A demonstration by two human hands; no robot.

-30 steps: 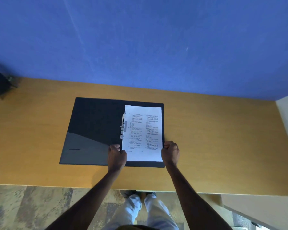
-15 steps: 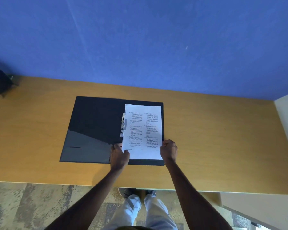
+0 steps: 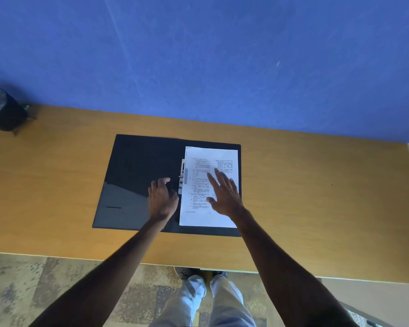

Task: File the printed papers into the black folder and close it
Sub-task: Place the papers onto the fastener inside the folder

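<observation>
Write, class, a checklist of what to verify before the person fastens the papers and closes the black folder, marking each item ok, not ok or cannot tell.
1. Black folder lies fully open and flat on the desk: ok.
2. Printed papers sit on the folder's right half, inside its edges: ok.
3. Right hand spread flat over the papers: ok.
4. Left hand beside the metal fastener: ok.
5. Paper holes threaded on the fastener: cannot tell.
6. Folder closed: not ok.
</observation>
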